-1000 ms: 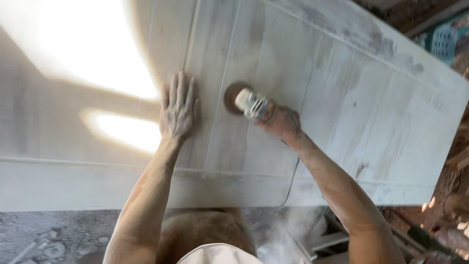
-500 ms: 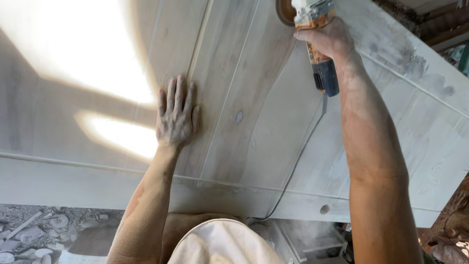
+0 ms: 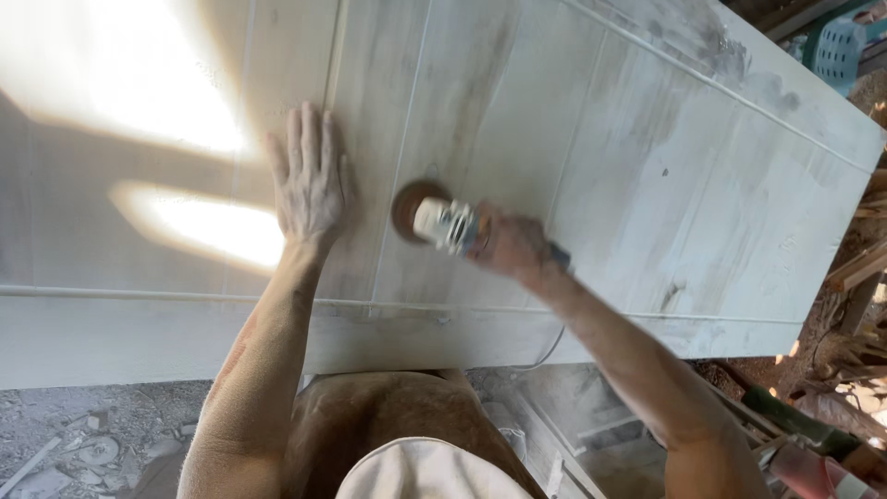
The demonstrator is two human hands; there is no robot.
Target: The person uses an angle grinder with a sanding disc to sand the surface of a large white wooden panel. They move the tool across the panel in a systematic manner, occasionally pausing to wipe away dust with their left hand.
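A large pale wooden door panel (image 3: 647, 166), dusty and grooved, lies flat before me. My left hand (image 3: 309, 180) rests flat on it with fingers spread, pressing the surface. My right hand (image 3: 508, 242) grips a handheld disc sander (image 3: 442, 222). The sander's brown round disc (image 3: 411, 205) lies against the panel just right of my left hand. The tool's cord (image 3: 545, 349) hangs off the panel's near edge.
Bright sun patches (image 3: 212, 226) fall on the panel's left part. Rubble and dust cover the ground (image 3: 74, 434) below the near edge. Wood pieces and scrap (image 3: 859, 277) lie at the right, and a teal crate (image 3: 836, 46) stands at the top right.
My right hand has drawn the sander back from the far upper part of the panel toward me, close beside my left hand. The left hand has stayed flat in place.
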